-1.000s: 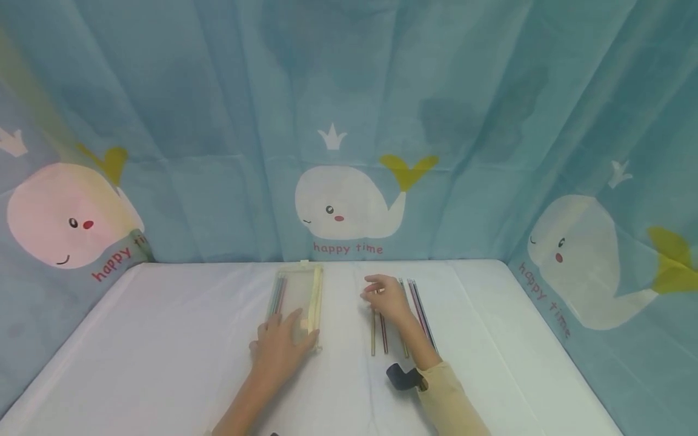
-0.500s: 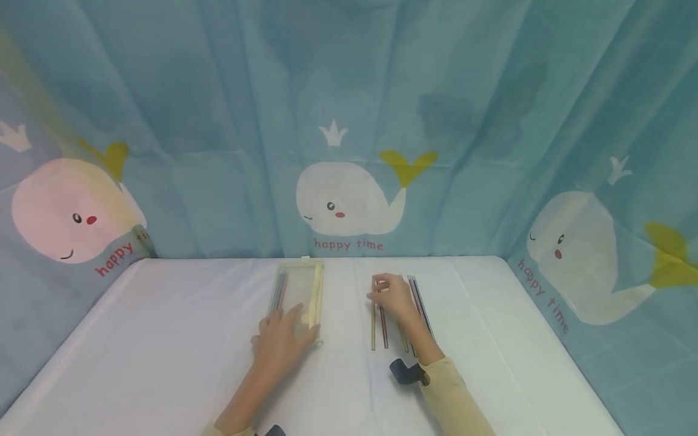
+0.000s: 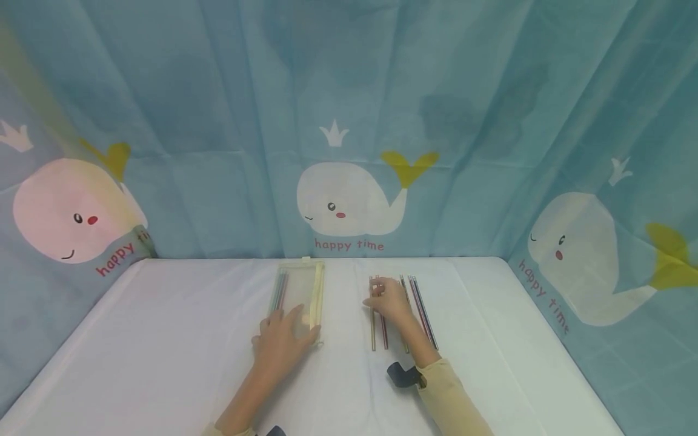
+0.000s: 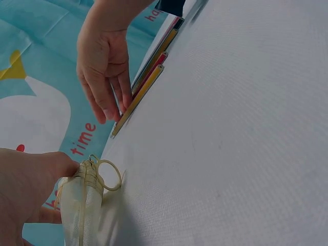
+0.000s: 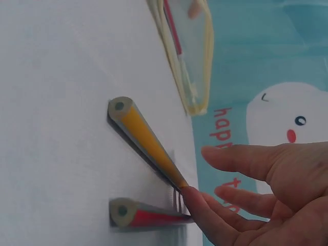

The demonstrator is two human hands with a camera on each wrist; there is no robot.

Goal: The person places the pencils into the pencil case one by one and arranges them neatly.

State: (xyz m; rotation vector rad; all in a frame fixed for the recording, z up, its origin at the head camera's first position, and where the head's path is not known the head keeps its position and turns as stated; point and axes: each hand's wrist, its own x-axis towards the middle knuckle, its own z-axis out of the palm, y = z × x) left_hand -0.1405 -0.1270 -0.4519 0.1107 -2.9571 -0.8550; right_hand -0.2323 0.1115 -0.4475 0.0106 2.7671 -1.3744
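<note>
At the bottom of the frame, a tan sleeve (image 3: 452, 399) comes in on the right, with a black thing (image 3: 403, 376) sticking out by the wrist. A bit farther in, low and left of the middle, the left hand (image 3: 280, 342) lies on a see-through pouch (image 3: 301, 284). Its grip is spread wide, with the fingers on top and the thumb at the right edge. A small ring (image 4: 121, 179) hangs at the near end of the pouch. To the right, the right hand (image 3: 389, 300) is over some pencils. Its grip is spread too: the thumb is apart from the fingers and nothing is pinched. One fingertip is right at the far part of the yellow pencil (image 3: 373, 330), but I cannot tell if it touches. The red pencil (image 3: 385, 339) lies just beside that one. Right of them, partly under the arm, are another yellow one and a dark pencil (image 3: 426, 315) with a red one next to it. They all lie on the white desk (image 3: 163, 351), right of the middle of the frame. The pouch is on the desk left of the middle, and more pencils show inside it along its left side. Behind the desk hangs a blue curtain (image 3: 218, 91). It has white whales with yellow tails, and the middle whale (image 3: 349, 200) has red words (image 3: 349, 245) under it and a crown (image 3: 334, 134) above.
</note>
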